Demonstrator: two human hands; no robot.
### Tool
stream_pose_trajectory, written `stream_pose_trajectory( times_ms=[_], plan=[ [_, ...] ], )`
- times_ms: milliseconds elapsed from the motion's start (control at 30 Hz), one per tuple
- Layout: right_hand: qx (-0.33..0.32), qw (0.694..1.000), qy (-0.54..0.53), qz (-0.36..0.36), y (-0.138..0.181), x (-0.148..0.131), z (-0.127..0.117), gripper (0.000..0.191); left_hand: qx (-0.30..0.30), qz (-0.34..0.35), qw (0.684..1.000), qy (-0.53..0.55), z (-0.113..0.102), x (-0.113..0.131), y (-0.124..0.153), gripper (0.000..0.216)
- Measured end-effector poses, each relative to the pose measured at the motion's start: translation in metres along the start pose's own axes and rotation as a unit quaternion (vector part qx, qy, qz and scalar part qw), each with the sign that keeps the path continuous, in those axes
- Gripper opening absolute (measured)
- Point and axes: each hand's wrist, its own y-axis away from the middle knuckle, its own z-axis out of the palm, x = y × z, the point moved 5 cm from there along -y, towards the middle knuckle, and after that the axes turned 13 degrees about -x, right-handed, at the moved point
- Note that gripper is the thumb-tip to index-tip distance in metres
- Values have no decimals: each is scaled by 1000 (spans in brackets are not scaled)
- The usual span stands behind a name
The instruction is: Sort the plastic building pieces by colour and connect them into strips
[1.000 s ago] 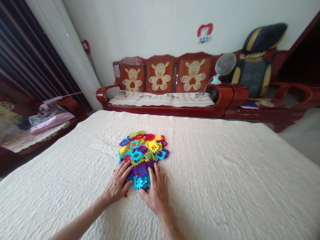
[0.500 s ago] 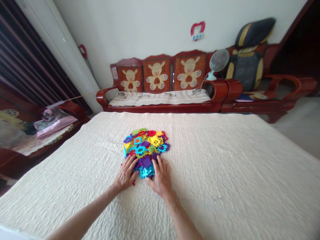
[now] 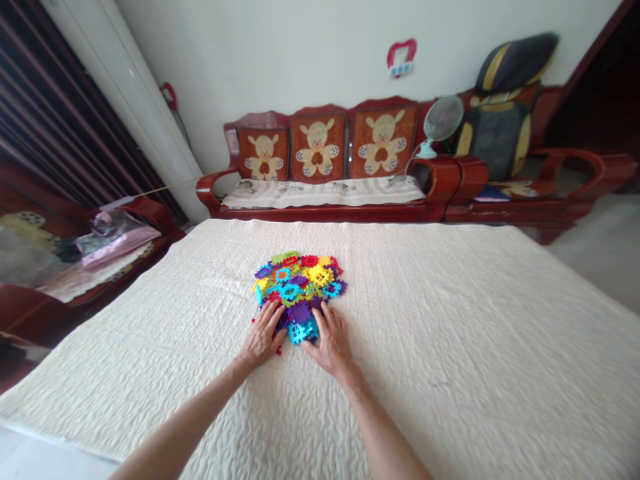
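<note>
A heap of colourful plastic interlocking tiles (image 3: 295, 280) lies on the cream quilted cover. My left hand (image 3: 261, 338) rests palm down on the heap's near left side, its fingers apart over red and purple pieces. On the near right side, my right hand (image 3: 332, 342) touches the edge with fingers spread. Between the two hands sit a purple square tile (image 3: 300, 313) and a light-blue tile (image 3: 301, 331). Some pieces under the fingers are hidden. A small red piece (image 3: 279, 351) shows by my left thumb.
The quilted cover (image 3: 450, 320) spreads across the large table. Behind it stands a red wooden sofa (image 3: 320, 215) with bear cushions. A small fan (image 3: 443, 119) is at its right end, beside a chair with a massage pad (image 3: 495, 140). A pink bag (image 3: 117, 240) lies on the left seat.
The whole view has shifted slightly, so the scene sits a little further right and higher. Both hands stay at the near edge of the heap, with the tiles arranged as before.
</note>
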Motion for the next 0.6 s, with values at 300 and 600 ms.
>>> stream_pose_trajectory(
  times_ms=[300,600],
  plan=[
    [-19,1000,7,9,-7,-1,1,74,29,-16,999,4,4,-9,-2,59],
    [-10,997,-34,-72,-10,0,-2,70,78,22,997,2,2,-8,-2,51]
  ],
)
